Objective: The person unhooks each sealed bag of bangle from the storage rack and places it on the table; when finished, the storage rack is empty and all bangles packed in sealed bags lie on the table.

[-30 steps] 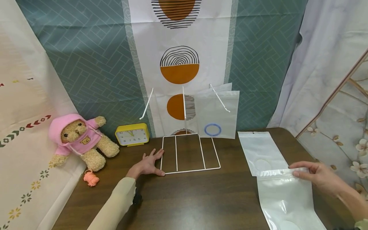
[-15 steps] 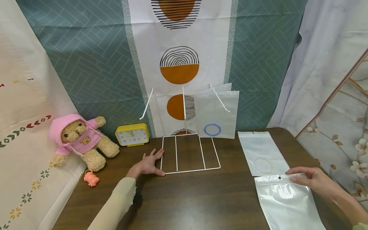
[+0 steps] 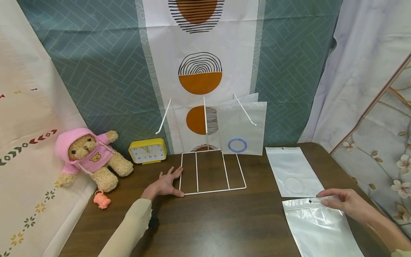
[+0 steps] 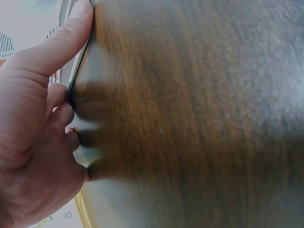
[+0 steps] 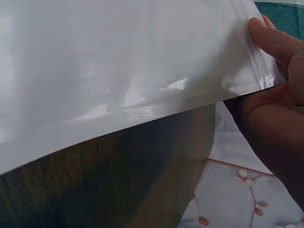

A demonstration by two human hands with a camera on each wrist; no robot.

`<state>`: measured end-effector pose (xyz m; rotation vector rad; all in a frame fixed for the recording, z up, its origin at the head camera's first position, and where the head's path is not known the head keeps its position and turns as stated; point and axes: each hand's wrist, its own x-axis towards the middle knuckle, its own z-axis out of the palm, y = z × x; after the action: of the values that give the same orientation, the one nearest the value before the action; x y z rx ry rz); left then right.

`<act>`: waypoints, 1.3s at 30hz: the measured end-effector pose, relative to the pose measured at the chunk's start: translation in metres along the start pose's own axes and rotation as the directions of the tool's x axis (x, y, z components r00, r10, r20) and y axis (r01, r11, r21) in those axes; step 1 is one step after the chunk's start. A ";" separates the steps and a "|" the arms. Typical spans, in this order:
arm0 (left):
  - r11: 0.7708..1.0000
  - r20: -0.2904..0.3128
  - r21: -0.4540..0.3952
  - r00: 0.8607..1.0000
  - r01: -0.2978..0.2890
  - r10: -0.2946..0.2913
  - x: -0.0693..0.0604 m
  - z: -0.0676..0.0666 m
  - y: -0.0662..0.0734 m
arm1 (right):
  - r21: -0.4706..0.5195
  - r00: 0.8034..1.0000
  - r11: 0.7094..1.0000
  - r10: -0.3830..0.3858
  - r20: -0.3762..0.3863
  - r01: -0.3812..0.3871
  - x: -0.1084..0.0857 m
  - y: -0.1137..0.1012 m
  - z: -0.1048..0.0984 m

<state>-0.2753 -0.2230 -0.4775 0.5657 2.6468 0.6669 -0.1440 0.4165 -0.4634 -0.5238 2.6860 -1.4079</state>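
Observation:
At the right front, my right hand (image 3: 353, 205) pinches the top edge of a white zip bag (image 3: 321, 228) between thumb and fingers. The right wrist view shows the glossy bag (image 5: 118, 71) stretching away from the thumb. Just behind it on the table lies another white zip bag (image 3: 293, 171) with a round ring mark. My left hand (image 3: 165, 184) rests with spread fingers against the left side of a white wire rack (image 3: 212, 191); up close in the left wrist view, the left hand (image 4: 42, 104) has its thumb along the wire. In the rack's right part stand bags (image 3: 247, 123), the front one with a blue ring.
A yellow clock (image 3: 147, 151) stands behind my left hand. Further left a teddy bear (image 3: 88, 155) in a pink hoodie leans by the wall cloth, with a small orange bundle (image 3: 102, 200) in front. Rack prongs (image 3: 163, 116) stick up and forward. A flowered curtain (image 3: 385, 150) borders the right side.
My right hand has shifted slightly left and down with the bag, drawing its top edge off the bag lying behind. The left hand and rack stay put.

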 end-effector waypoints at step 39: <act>1.000 -0.004 0.009 1.000 -0.019 0.019 0.001 0.001 0.000 | -0.570 0.954 0.814 -0.250 -0.169 0.112 0.007 -0.012 0.001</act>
<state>-0.2756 -0.2220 -0.4785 0.5932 2.6523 0.6631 -0.1471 0.4071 -0.4531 -0.7025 3.3282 -0.7139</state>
